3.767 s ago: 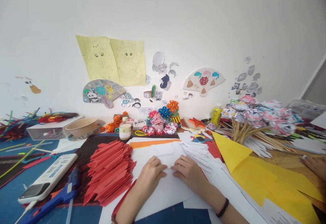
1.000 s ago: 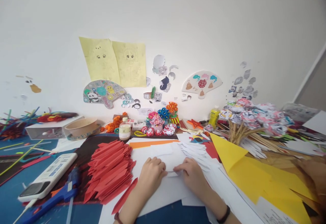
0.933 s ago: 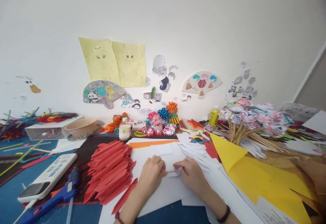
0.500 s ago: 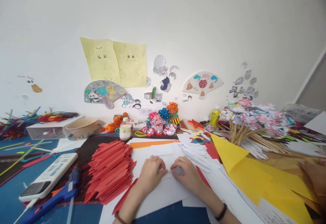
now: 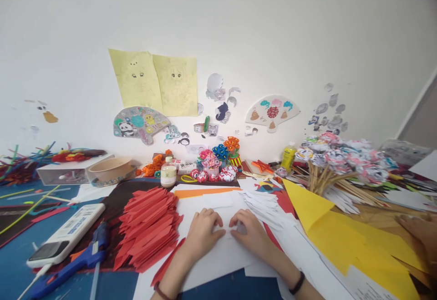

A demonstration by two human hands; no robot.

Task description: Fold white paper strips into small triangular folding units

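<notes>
My left hand (image 5: 204,232) and my right hand (image 5: 251,231) face each other over a stack of white paper sheets (image 5: 208,270). Both have curled fingers, with thumb and forefinger drawn in toward a piece of white paper (image 5: 226,235) between them. Its edges blend into the white sheets below, so its shape is hard to make out. Just left of my left hand lies a pile of folded red paper strips (image 5: 150,227). Beyond my right hand is a fan of folded white paper strips (image 5: 262,206).
Yellow paper (image 5: 355,241) covers the right side, with another person's hand (image 5: 418,231) beside it. A blue glue gun (image 5: 87,254) and a white power strip (image 5: 68,234) lie at left. A glue bottle (image 5: 168,172) and paper flowers on sticks (image 5: 341,159) stand behind.
My hands stay almost in place, with the fingertips shifting only slightly. At the right edge, the other person's hand has moved and now shows more plainly.
</notes>
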